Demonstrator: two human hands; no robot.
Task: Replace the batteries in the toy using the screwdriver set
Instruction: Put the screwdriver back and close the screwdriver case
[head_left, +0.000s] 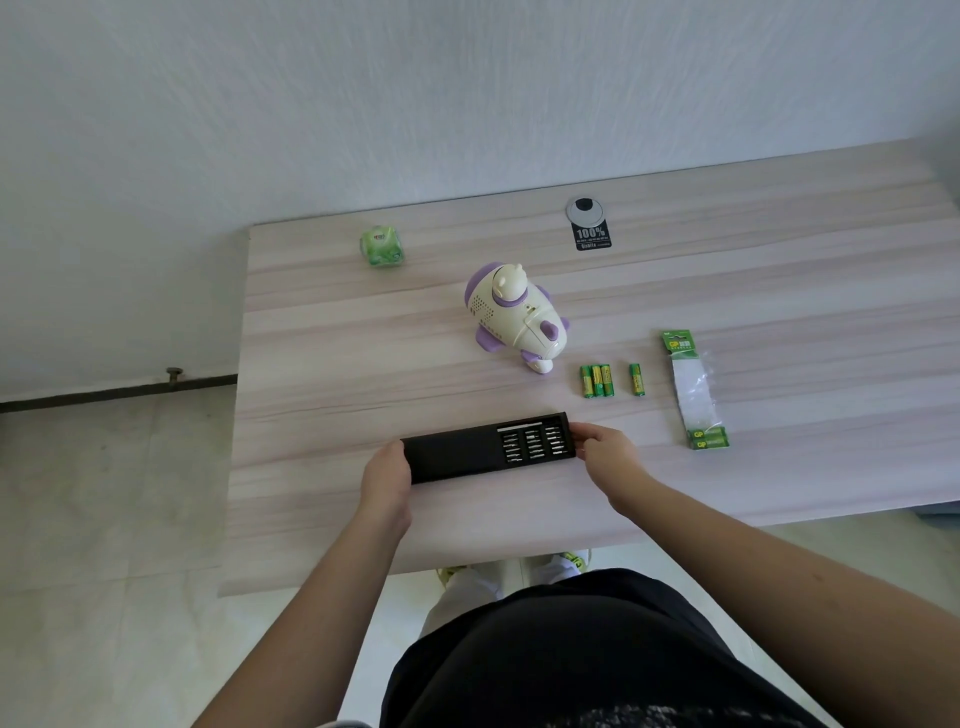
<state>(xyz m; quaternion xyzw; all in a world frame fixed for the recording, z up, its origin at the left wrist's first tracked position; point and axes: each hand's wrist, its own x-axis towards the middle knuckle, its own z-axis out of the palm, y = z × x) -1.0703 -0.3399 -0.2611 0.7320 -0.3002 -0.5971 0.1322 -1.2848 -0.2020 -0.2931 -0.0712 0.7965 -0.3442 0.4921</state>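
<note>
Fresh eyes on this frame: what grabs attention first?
The black screwdriver set at the near middle of the table, with its tray of bits partly showing at the right end, held by the left hand and right hand at either end. Behind it the white-and-purple toy lies on its side. To the toy's right lie four loose green batteries, then an opened battery pack.

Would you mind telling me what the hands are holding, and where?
Both hold the screwdriver set: the left hand grips its left end, the right hand its right end.
</note>
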